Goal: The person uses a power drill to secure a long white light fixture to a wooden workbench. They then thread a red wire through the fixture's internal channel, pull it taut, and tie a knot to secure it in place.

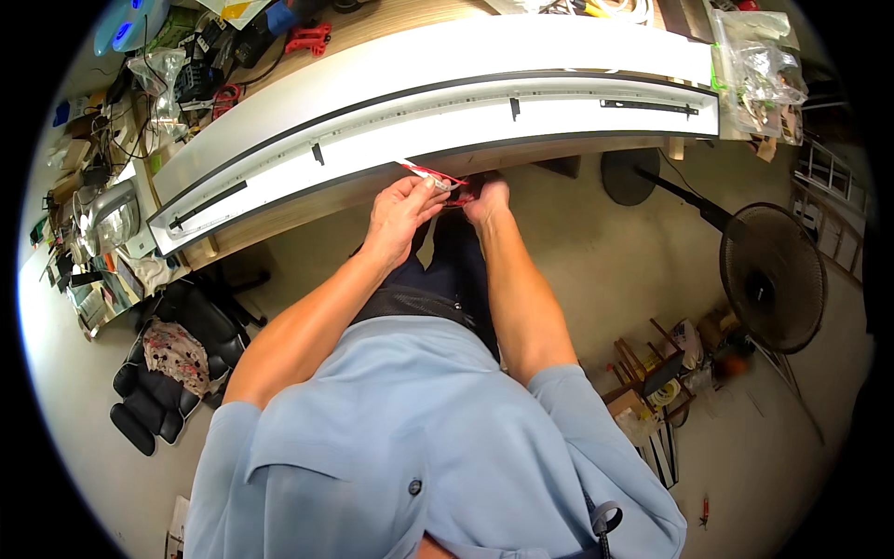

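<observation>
In front of my waist, my left hand (402, 216) pinches a thin white piece with red wire (434, 172) running along it. Close beside it is my right hand (488, 199), its fingers closed at the wire's right end. Something dark and reddish shows between the hands, too small to name, and my right fingers partly hide it. Just beyond both hands lies a long white light housing (410, 140) with a black rim, on the workbench edge. Inside it runs a light strip (424, 107), with several black brackets (514, 110).
Tools, cables and red clamps (308, 38) crowd the workbench's back left. Plastic bags (759, 74) lie at its right end. A standing fan (771, 278) is on the right, a black chair (182, 359) on the left. A wooden rack (652, 368) stands on the floor.
</observation>
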The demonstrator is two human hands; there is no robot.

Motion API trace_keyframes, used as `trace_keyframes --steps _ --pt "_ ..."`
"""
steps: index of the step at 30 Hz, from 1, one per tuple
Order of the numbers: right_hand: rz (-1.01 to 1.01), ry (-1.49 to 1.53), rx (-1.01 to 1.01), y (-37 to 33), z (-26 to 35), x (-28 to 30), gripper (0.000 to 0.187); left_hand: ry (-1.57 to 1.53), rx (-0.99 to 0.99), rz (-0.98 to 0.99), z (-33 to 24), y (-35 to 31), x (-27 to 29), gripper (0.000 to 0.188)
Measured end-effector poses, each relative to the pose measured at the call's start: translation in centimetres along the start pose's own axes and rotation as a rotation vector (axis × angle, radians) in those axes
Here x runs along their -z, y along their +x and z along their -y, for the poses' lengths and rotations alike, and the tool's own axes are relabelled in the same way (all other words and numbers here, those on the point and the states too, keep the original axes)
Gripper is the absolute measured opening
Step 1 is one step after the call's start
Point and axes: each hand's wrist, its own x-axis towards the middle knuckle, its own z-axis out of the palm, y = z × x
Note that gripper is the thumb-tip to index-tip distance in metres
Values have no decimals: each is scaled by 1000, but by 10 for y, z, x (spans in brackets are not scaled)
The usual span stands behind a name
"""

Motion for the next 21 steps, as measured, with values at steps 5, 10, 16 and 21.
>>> trace_keyframes --steps 5,10,16,21 --pt "63 29 43 16 10 -18 36 39 29 20 -2 0 1 27" --pt "-27 177 171 27 9 23 25 15 -5 70 -4 -4 3 25" --pt "-72 210 252 -126 53 4 21 -223 28 159 -34 -21 10 22" --pt "197 89 538 -219 101 -17 23 -412 69 187 -36 -25 4 21"
